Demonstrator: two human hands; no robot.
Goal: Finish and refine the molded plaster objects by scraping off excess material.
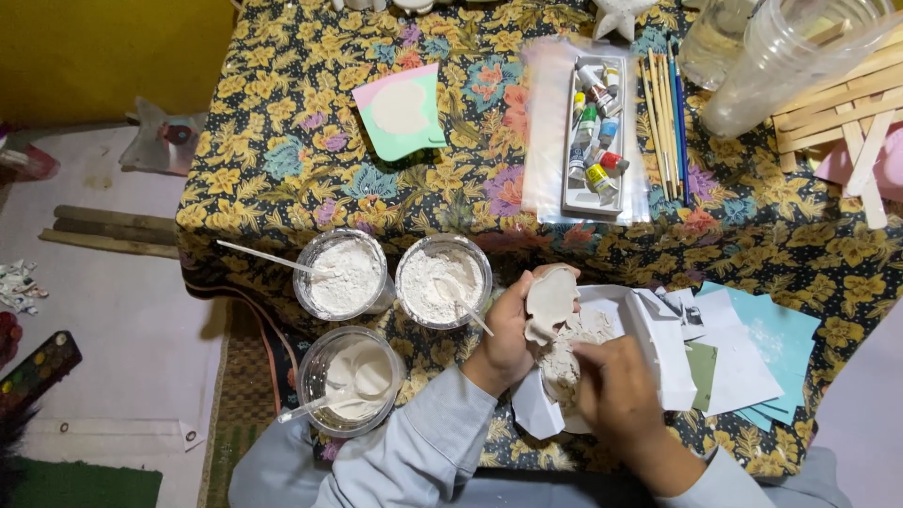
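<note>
My left hand (505, 339) holds a lump of pale clay (550, 301), lifted a little above a white paper sheet (658, 343). My right hand (616, 390) rests on a second mass of the same clay (562, 362) lying on that paper, fingers pressing into it. Both hands are at the near edge of a table covered in a floral cloth (310, 160). Just left of my left hand stand three clear cups: two with white powder (343, 275) (442, 280) and one with white paste (356, 376), each with a spoon or stick in it.
A tray of small paint tubes (594, 141) lies on a plastic sleeve, with brushes (666, 122) beside it. A pink and green card (403, 111) is farther back. Plastic cups (781, 66) and wooden sticks (847, 113) sit at far right. Coloured papers (771, 348) lie right of my hands.
</note>
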